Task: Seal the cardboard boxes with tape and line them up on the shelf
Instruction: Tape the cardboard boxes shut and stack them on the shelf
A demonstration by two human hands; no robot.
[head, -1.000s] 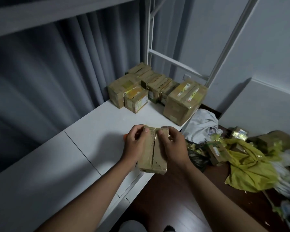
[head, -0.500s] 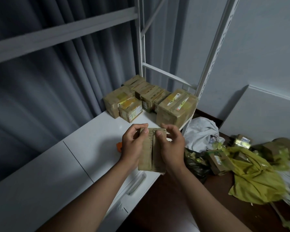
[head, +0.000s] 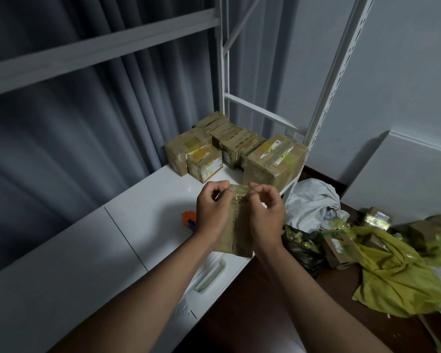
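Observation:
A small brown cardboard box (head: 236, 230) is held upright over the front edge of the white shelf (head: 148, 200). My left hand (head: 214, 212) grips its left side and my right hand (head: 265, 215) its right side. Both sets of fingertips pinch at the box's top edge, where a strip of clear tape (head: 239, 191) shines. Several taped boxes (head: 273, 159) stand grouped at the far end of the shelf. An orange tape dispenser (head: 189, 219) lies on the shelf, partly hidden behind my left hand.
On the dark floor to the right lie a yellow bag (head: 397, 273), a white bag (head: 313, 202), a black bag (head: 301, 245) and more small boxes (head: 339, 248). White shelf uprights (head: 331, 80) rise behind the boxes. Grey curtains hang at left.
My fingers have moved from lying flat over the box's flaps to pinching at its top edge. The view has tilted up, and the box sits a little higher in my hands.

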